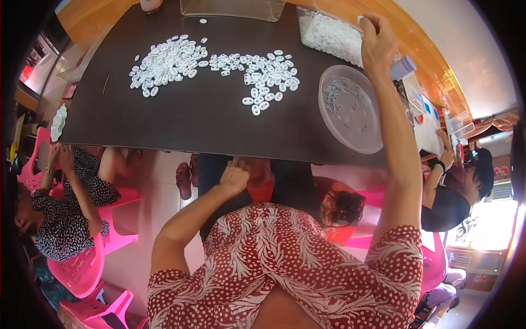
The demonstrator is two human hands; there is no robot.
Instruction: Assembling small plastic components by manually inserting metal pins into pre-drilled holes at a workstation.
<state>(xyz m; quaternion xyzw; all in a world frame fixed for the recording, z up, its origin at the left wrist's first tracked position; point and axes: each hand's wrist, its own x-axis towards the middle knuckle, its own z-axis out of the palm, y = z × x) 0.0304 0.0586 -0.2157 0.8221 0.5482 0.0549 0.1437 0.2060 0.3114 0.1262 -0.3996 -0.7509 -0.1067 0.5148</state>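
Note:
My right hand (378, 46) reaches far across the table on the right, thumb and finger pinched on a small white plastic piece (360, 20). Beneath and beside it stands a clear rectangular container (332, 37) full of small white pieces. My left hand (235, 175) is curled closed over my lap at the table's near edge; what it holds, if anything, is hidden. On the table lie a left pile of white oval pieces with two holes (167, 63) and a looser right group of similar pieces (271, 74).
A round clear tub (350, 143) with small grey bits sits near my right forearm. At the far edge is a clear bin (233, 12). A thin stick (106, 84) and a pale scalloped dish (58, 122) lie left. People sit on both sides; pink chairs (90, 268) stand left.

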